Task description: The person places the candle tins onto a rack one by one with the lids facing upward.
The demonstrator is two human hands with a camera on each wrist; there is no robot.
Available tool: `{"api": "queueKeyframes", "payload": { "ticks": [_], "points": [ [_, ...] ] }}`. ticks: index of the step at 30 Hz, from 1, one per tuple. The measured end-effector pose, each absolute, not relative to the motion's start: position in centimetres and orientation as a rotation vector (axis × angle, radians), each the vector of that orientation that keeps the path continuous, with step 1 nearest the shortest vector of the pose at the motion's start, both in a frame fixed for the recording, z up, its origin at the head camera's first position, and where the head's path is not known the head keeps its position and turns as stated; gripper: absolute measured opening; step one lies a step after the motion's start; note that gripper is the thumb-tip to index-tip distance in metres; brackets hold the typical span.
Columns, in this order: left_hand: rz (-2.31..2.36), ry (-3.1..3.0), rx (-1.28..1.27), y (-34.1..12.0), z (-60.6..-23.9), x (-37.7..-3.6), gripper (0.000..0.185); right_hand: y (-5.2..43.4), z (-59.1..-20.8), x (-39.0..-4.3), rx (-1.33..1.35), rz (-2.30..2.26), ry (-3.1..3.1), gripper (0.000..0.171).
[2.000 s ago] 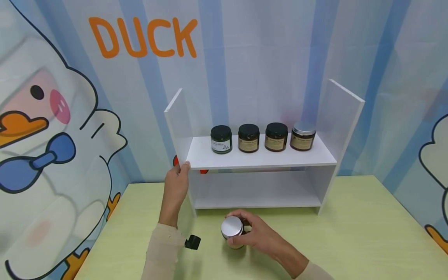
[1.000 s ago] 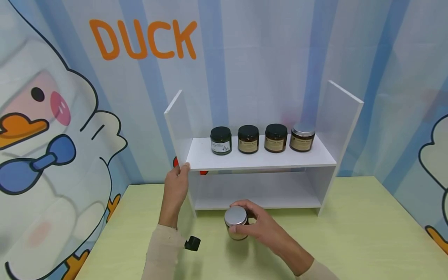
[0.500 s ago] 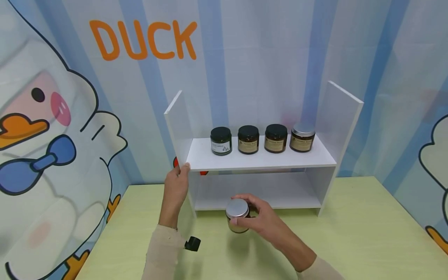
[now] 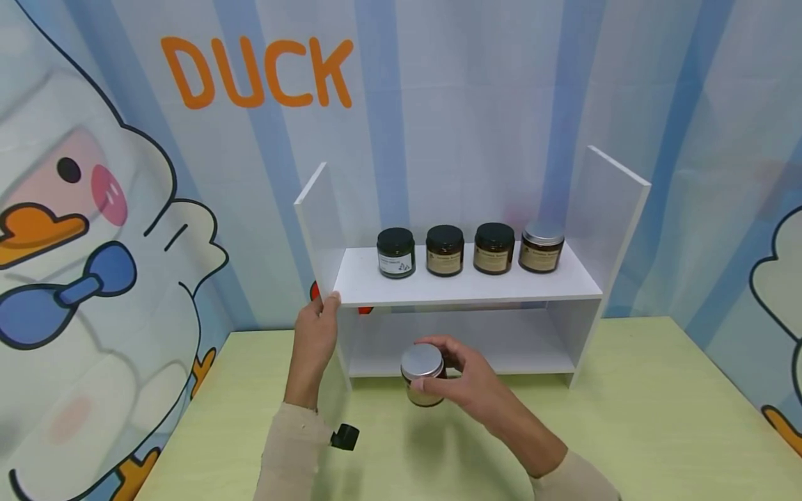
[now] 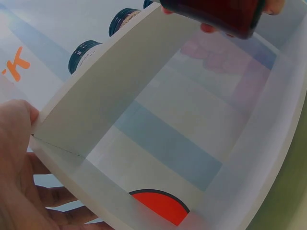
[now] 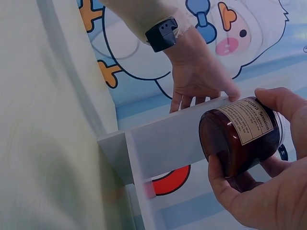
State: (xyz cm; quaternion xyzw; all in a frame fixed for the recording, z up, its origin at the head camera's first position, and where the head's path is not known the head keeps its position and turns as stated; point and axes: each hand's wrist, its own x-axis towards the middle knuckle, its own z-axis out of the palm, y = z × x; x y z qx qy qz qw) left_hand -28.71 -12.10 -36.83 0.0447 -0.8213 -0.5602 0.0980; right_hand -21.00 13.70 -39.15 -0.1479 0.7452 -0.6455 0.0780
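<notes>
In the head view my right hand (image 4: 473, 379) holds a brown glass candle jar (image 4: 422, 383) with a silver lid above the table, in front of the lower shelf. Thumb and fingers wrap its sides; its tan label (image 6: 247, 120) shows in the right wrist view. My left hand (image 4: 316, 330) grips the left side of the white shelf (image 4: 466, 292), its thumb at the front edge and its fingers along the outer face. On the upper board stand a dark jar with a white label (image 4: 396, 254), two black-lidded brown jars (image 4: 445, 252) and a silver-lidded brown jar (image 4: 541, 249).
The shelf's lower board (image 4: 464, 344) lies behind the held jar. A right side panel (image 4: 610, 216) rises beyond the upper board. Under it all is a pale green table (image 4: 664, 410), with a duck-printed curtain (image 4: 464, 104) behind. A black wrist camera (image 4: 344, 436) sits on the left sleeve.
My right hand has lifted the candle jar off the table and moved it forward toward the lower shelf. My left hand stays on the shelf's side.
</notes>
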Motion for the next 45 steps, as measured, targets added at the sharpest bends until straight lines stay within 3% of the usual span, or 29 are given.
{"api": "queueKeyframes", "payload": {
  "ticks": [45],
  "points": [
    [-1.646, -2.429, 0.124, -12.0, -36.8, -28.7, 0.059, 13.6, -33.1, -23.4, -0.672, -1.907, 2.159, 0.054]
  ]
}}
